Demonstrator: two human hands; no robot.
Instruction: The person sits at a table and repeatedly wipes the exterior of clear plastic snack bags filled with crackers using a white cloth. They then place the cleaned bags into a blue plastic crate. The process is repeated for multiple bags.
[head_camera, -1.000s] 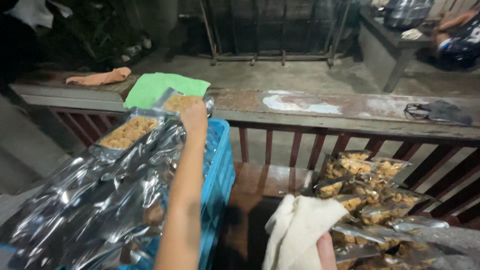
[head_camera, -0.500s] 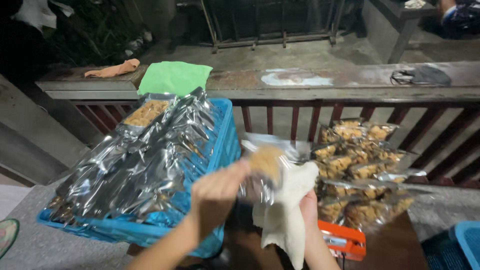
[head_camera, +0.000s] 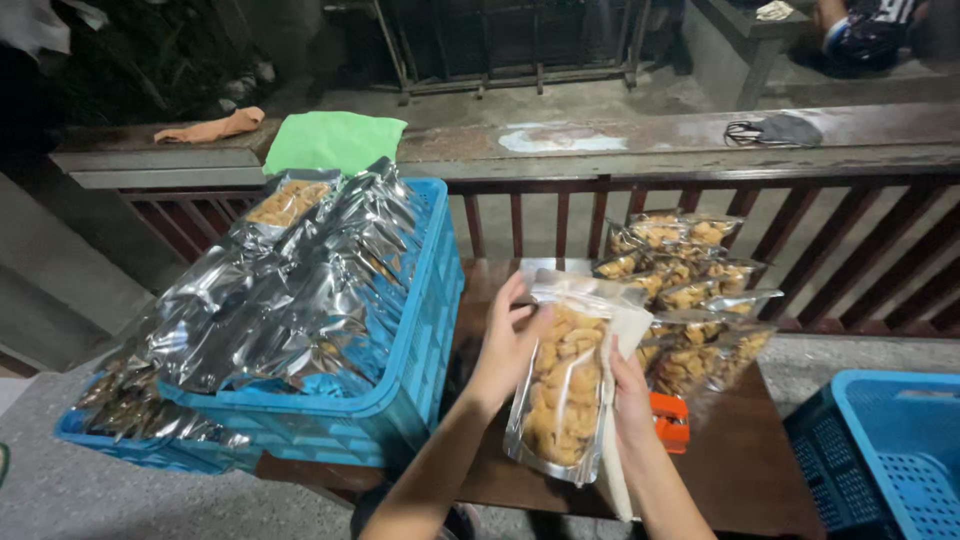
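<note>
Snack pouch (head_camera: 562, 392) now above table (head_camera: 760, 470), seemingly.

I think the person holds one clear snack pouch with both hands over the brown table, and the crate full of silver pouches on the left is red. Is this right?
Not quite: the head view shows the crate is blue, not red. The rest stands: the left hand and right hand hold one snack pouch over the brown table.

Both forearms are bare; the left hand (head_camera: 505, 345) and right hand (head_camera: 628, 395) wear nothing (no sleeves or gloves show).
</note>
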